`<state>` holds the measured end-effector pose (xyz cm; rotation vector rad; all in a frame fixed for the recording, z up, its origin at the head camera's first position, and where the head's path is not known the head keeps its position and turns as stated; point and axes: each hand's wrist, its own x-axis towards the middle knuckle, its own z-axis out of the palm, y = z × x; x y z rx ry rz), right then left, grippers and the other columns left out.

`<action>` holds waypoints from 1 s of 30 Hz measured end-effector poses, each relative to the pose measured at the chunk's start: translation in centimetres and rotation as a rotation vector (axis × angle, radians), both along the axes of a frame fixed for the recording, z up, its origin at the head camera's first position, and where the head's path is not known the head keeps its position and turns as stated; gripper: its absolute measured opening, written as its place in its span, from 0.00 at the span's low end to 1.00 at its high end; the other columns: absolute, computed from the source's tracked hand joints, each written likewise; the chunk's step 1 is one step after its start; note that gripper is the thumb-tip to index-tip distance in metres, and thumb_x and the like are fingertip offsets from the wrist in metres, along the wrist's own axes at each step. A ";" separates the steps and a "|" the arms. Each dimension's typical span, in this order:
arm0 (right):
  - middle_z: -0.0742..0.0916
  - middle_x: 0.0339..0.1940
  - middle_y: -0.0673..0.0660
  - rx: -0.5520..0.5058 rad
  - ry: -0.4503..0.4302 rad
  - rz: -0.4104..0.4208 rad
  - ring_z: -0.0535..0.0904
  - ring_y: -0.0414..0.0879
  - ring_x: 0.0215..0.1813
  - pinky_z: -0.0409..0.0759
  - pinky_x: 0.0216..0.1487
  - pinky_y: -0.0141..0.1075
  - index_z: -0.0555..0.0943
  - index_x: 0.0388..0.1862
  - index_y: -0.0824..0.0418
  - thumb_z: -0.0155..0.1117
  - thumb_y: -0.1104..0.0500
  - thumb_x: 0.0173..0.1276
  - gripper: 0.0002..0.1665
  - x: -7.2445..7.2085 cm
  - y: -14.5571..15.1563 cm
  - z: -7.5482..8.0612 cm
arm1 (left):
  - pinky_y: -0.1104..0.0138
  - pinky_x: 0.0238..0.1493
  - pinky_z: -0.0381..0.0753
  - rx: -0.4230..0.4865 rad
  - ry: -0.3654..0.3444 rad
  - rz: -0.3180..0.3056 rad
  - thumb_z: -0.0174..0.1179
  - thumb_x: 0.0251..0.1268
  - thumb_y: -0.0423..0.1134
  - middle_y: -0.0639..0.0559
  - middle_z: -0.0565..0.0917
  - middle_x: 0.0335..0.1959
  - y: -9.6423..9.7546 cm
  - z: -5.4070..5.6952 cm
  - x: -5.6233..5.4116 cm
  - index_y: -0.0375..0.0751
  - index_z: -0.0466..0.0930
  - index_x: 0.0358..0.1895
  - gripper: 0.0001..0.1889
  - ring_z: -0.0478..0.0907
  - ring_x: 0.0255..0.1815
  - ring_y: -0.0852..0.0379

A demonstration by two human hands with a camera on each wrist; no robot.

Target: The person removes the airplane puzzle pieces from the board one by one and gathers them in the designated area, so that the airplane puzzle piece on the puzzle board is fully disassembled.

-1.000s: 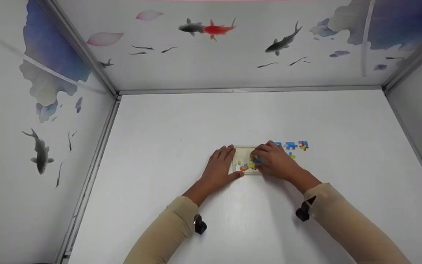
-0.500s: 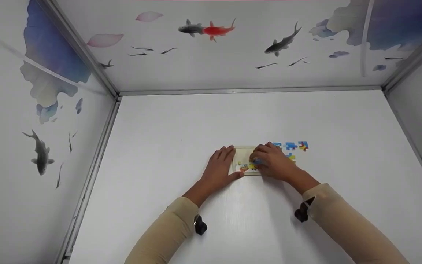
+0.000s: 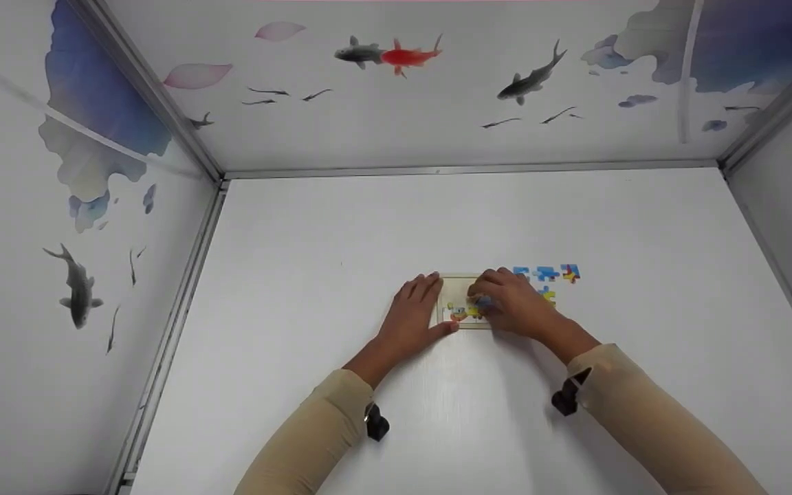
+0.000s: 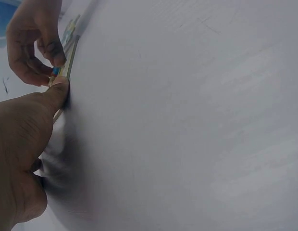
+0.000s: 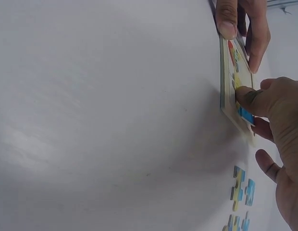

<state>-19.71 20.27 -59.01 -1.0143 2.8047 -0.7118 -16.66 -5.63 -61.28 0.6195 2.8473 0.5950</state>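
A pale wooden puzzle tray [image 3: 456, 282] lies on the white table, with colourful pieces along its near side. My left hand [image 3: 410, 316] rests at the tray's left end, fingers extended toward the far corner and thumb pressing the near edge. In the right wrist view that thumb [image 5: 227, 29] lies on the rim. My right hand [image 3: 516, 302] is over the tray's right part, pinching a blue jigsaw piece [image 5: 246, 114] between thumb and fingers. The piece is low inside the tray, close to the set pieces [image 3: 458, 313]; its far side is hidden by the fingers.
Several loose jigsaw pieces lie right of the tray, among them a blue piece [image 3: 545, 273] and a blue, red and yellow piece [image 3: 570, 273]. A yellow piece [image 3: 548, 296] shows beside my right hand. Printed walls with a metal rail [image 3: 437, 170] border the table.
My right hand has shifted very slightly left with the blue jigsaw piece over the tray. My left hand and the loose pieces stay where they were.
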 end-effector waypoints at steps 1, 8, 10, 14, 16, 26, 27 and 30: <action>0.89 0.60 0.57 0.001 -0.001 0.000 0.83 0.57 0.59 0.84 0.63 0.61 0.89 0.59 0.57 0.79 0.65 0.71 0.19 0.0 0.0 0.0 | 0.44 0.88 0.62 0.000 0.004 0.000 0.59 0.78 0.70 0.45 0.60 0.91 0.0 0.0 0.0 0.40 0.57 0.90 0.51 0.58 0.91 0.40; 0.89 0.58 0.58 -0.008 0.013 0.022 0.83 0.58 0.58 0.84 0.62 0.59 0.90 0.56 0.58 0.78 0.66 0.70 0.16 -0.1 -0.1 -0.1 | 0.45 0.89 0.61 -0.009 0.004 -0.003 0.58 0.79 0.71 0.45 0.60 0.91 0.0 -0.1 0.0 0.40 0.56 0.90 0.51 0.58 0.91 0.40; 0.89 0.57 0.58 0.000 0.023 0.036 0.83 0.57 0.57 0.85 0.62 0.57 0.92 0.54 0.59 0.78 0.67 0.70 0.14 -0.2 0.0 -0.2 | 0.46 0.89 0.61 -0.015 0.002 -0.003 0.57 0.79 0.71 0.45 0.60 0.91 0.0 -0.2 0.0 0.40 0.56 0.90 0.51 0.57 0.91 0.41; 0.88 0.57 0.60 0.018 0.037 0.063 0.82 0.56 0.56 0.86 0.62 0.54 0.93 0.52 0.61 0.77 0.70 0.70 0.14 -0.3 0.1 -0.1 | 0.46 0.89 0.62 -0.019 0.006 -0.003 0.58 0.78 0.72 0.45 0.60 0.91 0.0 -0.1 0.0 0.41 0.56 0.90 0.51 0.58 0.91 0.41; 0.88 0.57 0.60 0.036 0.058 0.073 0.82 0.56 0.56 0.86 0.61 0.54 0.93 0.53 0.62 0.77 0.70 0.70 0.14 -0.2 0.1 0.1 | 0.45 0.88 0.63 -0.014 0.013 -0.005 0.58 0.78 0.71 0.45 0.61 0.91 0.0 -0.1 -0.1 0.40 0.57 0.90 0.51 0.58 0.91 0.41; 0.89 0.56 0.58 0.137 0.180 0.063 0.81 0.57 0.58 0.85 0.62 0.58 0.93 0.54 0.58 0.77 0.64 0.74 0.12 0.3 0.2 0.1 | 0.46 0.89 0.62 -0.016 0.009 0.002 0.57 0.78 0.72 0.46 0.60 0.91 0.0 -0.5 -0.2 0.41 0.56 0.90 0.52 0.57 0.91 0.41; 0.89 0.56 0.58 0.137 0.191 0.062 0.81 0.57 0.57 0.85 0.62 0.59 0.93 0.54 0.57 0.77 0.63 0.74 0.11 0.3 0.2 0.0 | 0.47 0.89 0.62 -0.018 0.010 0.004 0.57 0.78 0.73 0.46 0.60 0.91 0.0 -0.5 -0.1 0.42 0.56 0.90 0.52 0.57 0.91 0.41; 0.90 0.55 0.58 0.121 0.218 0.062 0.81 0.56 0.57 0.85 0.63 0.58 0.93 0.53 0.57 0.78 0.63 0.74 0.11 0.3 0.5 -0.3 | 0.47 0.89 0.61 -0.023 0.013 0.007 0.57 0.77 0.73 0.46 0.60 0.91 0.0 -0.5 -0.1 0.42 0.56 0.90 0.52 0.58 0.91 0.42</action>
